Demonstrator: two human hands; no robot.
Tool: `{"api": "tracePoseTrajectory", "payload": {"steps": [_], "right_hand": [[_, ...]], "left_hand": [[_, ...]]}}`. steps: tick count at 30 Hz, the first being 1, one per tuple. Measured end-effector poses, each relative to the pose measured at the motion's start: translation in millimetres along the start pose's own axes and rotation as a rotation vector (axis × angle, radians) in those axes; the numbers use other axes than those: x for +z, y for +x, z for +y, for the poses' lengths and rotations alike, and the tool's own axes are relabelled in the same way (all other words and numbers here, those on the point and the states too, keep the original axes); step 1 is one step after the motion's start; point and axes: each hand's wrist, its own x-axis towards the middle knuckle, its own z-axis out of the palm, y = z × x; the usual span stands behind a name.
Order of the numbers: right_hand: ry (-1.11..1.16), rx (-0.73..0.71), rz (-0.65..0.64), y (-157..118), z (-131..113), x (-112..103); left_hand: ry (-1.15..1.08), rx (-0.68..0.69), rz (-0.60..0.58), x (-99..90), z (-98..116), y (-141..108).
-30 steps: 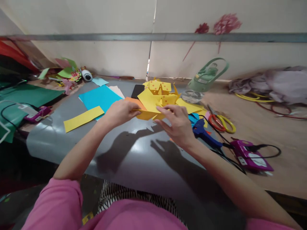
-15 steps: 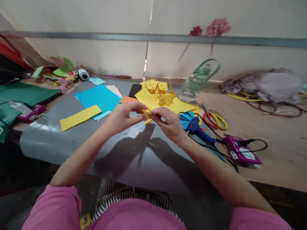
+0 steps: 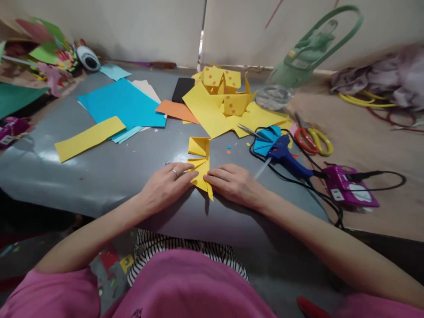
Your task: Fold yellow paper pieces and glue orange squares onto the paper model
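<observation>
A folded yellow paper piece (image 3: 199,146) lies on the grey table mat (image 3: 155,150) near its front edge, with flaps opening to the left and a narrow strip along its right side. The fingertips of my left hand (image 3: 168,183) press on its lower left flaps, fingers together; a ring is on one finger. From the right, my right hand (image 3: 233,183) has its closed fingers against the strip's edge. Both palms face down, low over the mat. The parts of the paper under my fingertips are hidden.
Blue sheets (image 3: 122,104), a yellow strip (image 3: 89,138) and an orange piece (image 3: 177,111) lie left. Behind are a black phone (image 3: 183,89) and dotted yellow paper shapes (image 3: 228,95). Right stand a green bottle (image 3: 291,66), scissors (image 3: 309,140), a blue glue gun (image 3: 288,157) and a purple power strip (image 3: 351,187).
Both hands have come down with the yellow paper, which now rests on the mat with its flaps spread. The view has tilted down and closer to the table.
</observation>
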Motion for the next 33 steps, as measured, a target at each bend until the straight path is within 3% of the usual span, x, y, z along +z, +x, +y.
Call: {"api": "tracePoseTrajectory", "payload": {"steps": [5, 9, 14, 19, 24, 29, 33], "right_hand": [[0.065, 0.027, 0.103, 1, -1, -1], [0.163, 0.077, 0.108, 0, 0, -3], [0.32, 0.247, 0.05, 4, 0, -6], [0.401, 0.412, 0.018, 13, -2, -7], [0.446, 0.517, 0.011, 18, -5, -9], [0.47, 0.581, 0.05, 17, -9, -6], [0.455, 0.6, 0.107, 14, -9, -3]], "left_hand": [[-0.117, -0.091, -0.146, -3.1, -7, 2], [-0.21, -0.128, -0.203, -6.9, -13, 1], [-0.244, -0.048, -0.137, -9.4, -18, -3], [-0.225, 0.012, -0.143, -11.6, -19, -3], [-0.162, 0.012, -0.215, -12.6, -18, -5], [-0.02, 0.133, -0.3, -17.5, -16, -3], [0.029, 0.154, -0.332, -20.4, -14, 1]]}}
